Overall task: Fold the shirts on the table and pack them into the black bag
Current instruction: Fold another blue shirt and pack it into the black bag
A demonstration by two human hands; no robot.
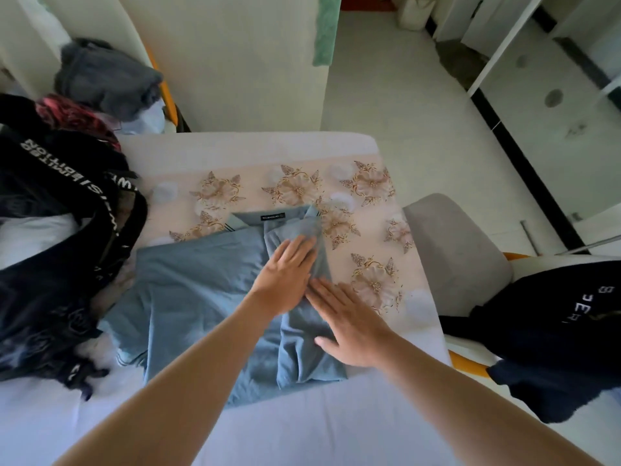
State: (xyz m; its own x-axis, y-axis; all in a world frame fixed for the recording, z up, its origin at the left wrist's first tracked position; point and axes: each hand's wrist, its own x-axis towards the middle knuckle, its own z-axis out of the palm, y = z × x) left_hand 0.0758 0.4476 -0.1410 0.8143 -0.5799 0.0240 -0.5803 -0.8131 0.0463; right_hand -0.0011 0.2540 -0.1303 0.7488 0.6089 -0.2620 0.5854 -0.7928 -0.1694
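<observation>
Both flat and open, our left hand [285,277] and right hand [349,326] are pressing the blue shirt's [201,297] folded right edge, setting the crease mid-desk [386,432]; the black bag [60,230] is waiting left of it.

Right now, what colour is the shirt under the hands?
Plain dusty blue shirt, seen in the head view.

White capital letters run along a black strap [72,163] in the pile of dark clothing at the left; seen upside down, they appear to spell "LIMITED EDITION". A small black neck label [273,217] inside the collar of the blue-grey shirt [188,290] carries white lettering too small to read. The dark garment [557,334] at the right shows pale letters, only "B" and "E" clear.
</observation>
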